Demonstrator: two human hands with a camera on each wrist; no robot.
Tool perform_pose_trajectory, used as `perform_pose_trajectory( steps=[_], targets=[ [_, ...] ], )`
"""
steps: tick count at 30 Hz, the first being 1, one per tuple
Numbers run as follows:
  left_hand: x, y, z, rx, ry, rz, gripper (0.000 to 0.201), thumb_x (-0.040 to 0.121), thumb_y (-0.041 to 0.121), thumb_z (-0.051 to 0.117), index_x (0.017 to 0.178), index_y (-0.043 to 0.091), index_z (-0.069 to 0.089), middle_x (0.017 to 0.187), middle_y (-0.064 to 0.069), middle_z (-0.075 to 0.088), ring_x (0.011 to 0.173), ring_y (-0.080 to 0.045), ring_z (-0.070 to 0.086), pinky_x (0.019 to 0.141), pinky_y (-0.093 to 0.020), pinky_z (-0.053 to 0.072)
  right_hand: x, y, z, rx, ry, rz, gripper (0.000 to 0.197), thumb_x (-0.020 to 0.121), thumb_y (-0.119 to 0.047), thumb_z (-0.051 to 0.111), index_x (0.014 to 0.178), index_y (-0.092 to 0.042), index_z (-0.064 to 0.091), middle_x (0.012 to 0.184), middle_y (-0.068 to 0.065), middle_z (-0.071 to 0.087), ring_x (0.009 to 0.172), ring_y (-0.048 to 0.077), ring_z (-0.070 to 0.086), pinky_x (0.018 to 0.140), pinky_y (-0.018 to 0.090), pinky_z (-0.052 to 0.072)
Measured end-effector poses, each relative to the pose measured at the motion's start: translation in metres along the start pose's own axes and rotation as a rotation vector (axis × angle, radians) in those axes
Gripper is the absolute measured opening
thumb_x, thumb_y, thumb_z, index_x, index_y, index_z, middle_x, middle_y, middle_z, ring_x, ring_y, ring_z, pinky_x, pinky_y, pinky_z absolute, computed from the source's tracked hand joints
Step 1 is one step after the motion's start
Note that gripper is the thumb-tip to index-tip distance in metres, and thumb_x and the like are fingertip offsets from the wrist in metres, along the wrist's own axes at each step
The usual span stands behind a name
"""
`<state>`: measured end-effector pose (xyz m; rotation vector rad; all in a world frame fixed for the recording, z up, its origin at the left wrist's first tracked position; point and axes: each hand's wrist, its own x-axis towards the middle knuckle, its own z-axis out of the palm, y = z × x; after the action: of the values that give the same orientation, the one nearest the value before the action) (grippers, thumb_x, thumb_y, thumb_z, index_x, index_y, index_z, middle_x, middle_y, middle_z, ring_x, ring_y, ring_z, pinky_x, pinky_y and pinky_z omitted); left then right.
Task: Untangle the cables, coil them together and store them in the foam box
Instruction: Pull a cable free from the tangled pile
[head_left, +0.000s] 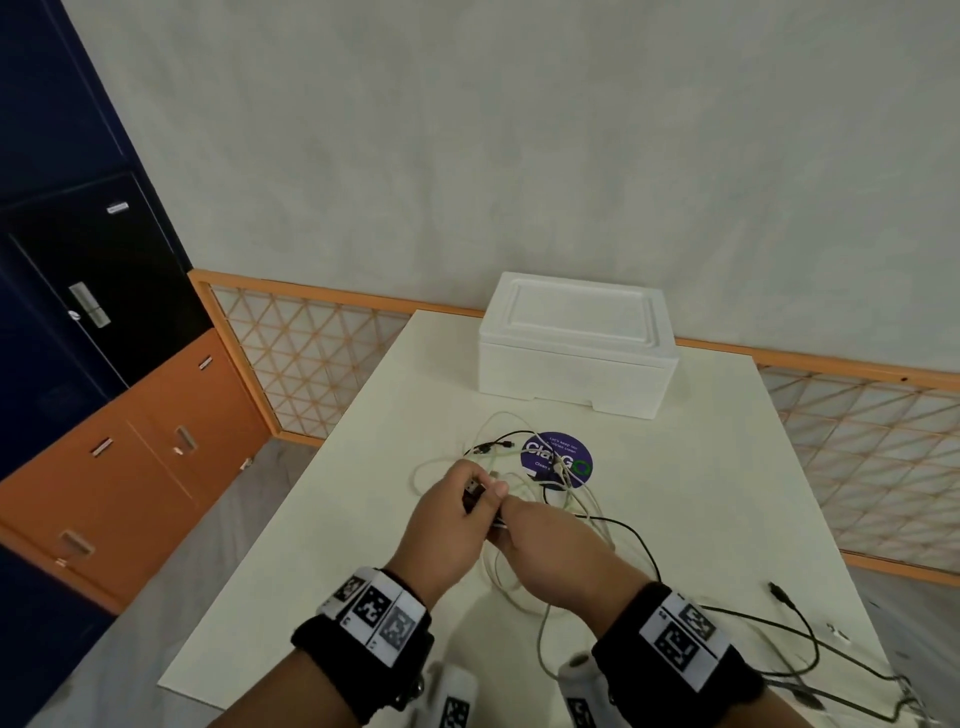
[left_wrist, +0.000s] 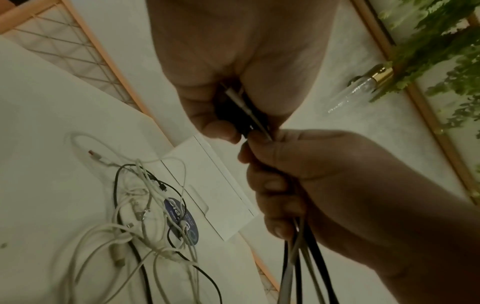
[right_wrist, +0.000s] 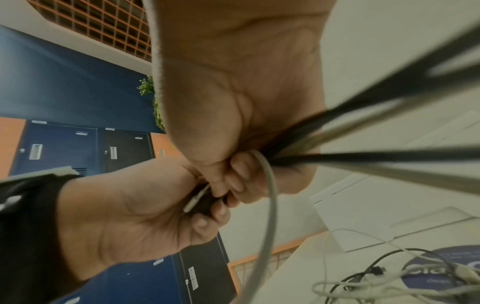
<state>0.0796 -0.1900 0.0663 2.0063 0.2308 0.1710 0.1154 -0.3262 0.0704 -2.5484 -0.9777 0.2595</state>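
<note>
A tangle of white and black cables (head_left: 540, 483) lies on the white table (head_left: 727, 493), partly over a round purple sticker (head_left: 557, 459). Both hands meet above the table in front of the tangle. My left hand (head_left: 457, 512) pinches a black plug together with a thin white connector (left_wrist: 242, 105). My right hand (head_left: 540, 551) grips a bunch of black and white cables (left_wrist: 298, 257) just below those plugs. The strands trail back to the right, where a black cable (head_left: 779, 631) runs over the table. The white foam box (head_left: 574, 345) stands behind the tangle with its lid on.
An orange-framed lattice fence (head_left: 311, 348) runs along the table's far and left sides. Blue and orange cabinets (head_left: 104, 364) stand at the left. A loose black plug (head_left: 777, 590) and a small white piece (head_left: 837, 633) lie near the table's right edge.
</note>
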Motion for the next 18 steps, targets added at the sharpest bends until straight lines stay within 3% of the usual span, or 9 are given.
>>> perform_pose_trajectory(
  steps=[3, 7, 9, 11, 13, 16, 18],
  targets=[
    [0.0, 0.001, 0.005, 0.044, 0.093, 0.059, 0.02, 0.096, 0.037, 0.051, 0.084, 0.021, 0.051, 0.07, 0.005, 0.061, 0.063, -0.007, 0.056, 0.061, -0.026, 0.045, -0.004, -0.006, 0.0, 0.002, -0.01, -0.041, 0.029, 0.098, -0.024, 0.037, 0.117, -0.004, 0.046, 0.096, 0.018, 0.063, 0.081, 0.034, 0.06, 0.061, 0.036, 0.04],
    [0.007, 0.001, 0.011, -0.063, 0.127, -0.024, 0.028, 0.096, 0.039, 0.05, 0.078, 0.018, 0.056, 0.058, 0.004, 0.056, 0.056, -0.012, 0.053, 0.059, -0.036, 0.048, -0.006, -0.01, -0.001, -0.037, -0.029, -0.072, 0.021, 0.099, -0.018, 0.037, 0.108, -0.001, 0.048, 0.095, 0.019, 0.06, 0.079, 0.036, 0.058, 0.059, 0.037, 0.036],
    [0.011, -0.001, 0.013, -0.074, 0.151, -0.061, 0.033, 0.095, 0.041, 0.05, 0.076, 0.015, 0.058, 0.06, -0.001, 0.059, 0.057, -0.015, 0.055, 0.062, -0.041, 0.051, -0.004, -0.009, -0.002, -0.05, -0.028, -0.038, 0.019, 0.098, -0.019, 0.039, 0.106, -0.004, 0.047, 0.095, 0.017, 0.061, 0.075, 0.033, 0.057, 0.055, 0.034, 0.033],
    [0.014, -0.002, 0.015, -0.06, 0.176, -0.077, 0.036, 0.095, 0.042, 0.05, 0.072, 0.015, 0.055, 0.06, 0.001, 0.061, 0.059, -0.02, 0.06, 0.064, -0.041, 0.053, -0.003, -0.006, -0.003, -0.076, -0.016, -0.013, 0.017, 0.097, -0.018, 0.04, 0.105, -0.004, 0.046, 0.093, 0.017, 0.062, 0.059, 0.023, 0.046, 0.047, 0.028, 0.024],
    [0.017, 0.0, 0.017, -0.052, 0.182, -0.085, 0.037, 0.095, 0.041, 0.05, 0.071, 0.014, 0.053, 0.062, -0.003, 0.063, 0.062, -0.023, 0.062, 0.065, -0.039, 0.053, -0.003, -0.004, -0.005, -0.124, -0.023, -0.007, 0.017, 0.097, -0.016, 0.04, 0.107, -0.004, 0.046, 0.094, 0.016, 0.062, 0.057, 0.02, 0.04, 0.045, 0.024, 0.016],
    [0.019, 0.004, 0.02, 0.006, 0.167, -0.077, 0.037, 0.096, 0.039, 0.049, 0.072, 0.01, 0.051, 0.068, -0.005, 0.063, 0.064, -0.016, 0.058, 0.06, -0.022, 0.045, -0.003, 0.0, -0.007, -0.129, -0.011, 0.01, 0.02, 0.097, -0.017, 0.04, 0.112, -0.004, 0.045, 0.096, 0.015, 0.062, 0.078, 0.031, 0.059, 0.045, 0.021, 0.016],
    [0.018, 0.007, 0.02, -0.009, 0.138, -0.068, 0.035, 0.097, 0.037, 0.048, 0.074, 0.011, 0.055, 0.073, 0.001, 0.066, 0.07, -0.01, 0.061, 0.06, -0.014, 0.042, -0.005, 0.0, -0.008, -0.08, 0.01, 0.014, 0.028, 0.098, -0.021, 0.04, 0.122, -0.006, 0.042, 0.098, 0.014, 0.063, 0.084, 0.03, 0.061, 0.046, 0.019, 0.018]
  ],
)
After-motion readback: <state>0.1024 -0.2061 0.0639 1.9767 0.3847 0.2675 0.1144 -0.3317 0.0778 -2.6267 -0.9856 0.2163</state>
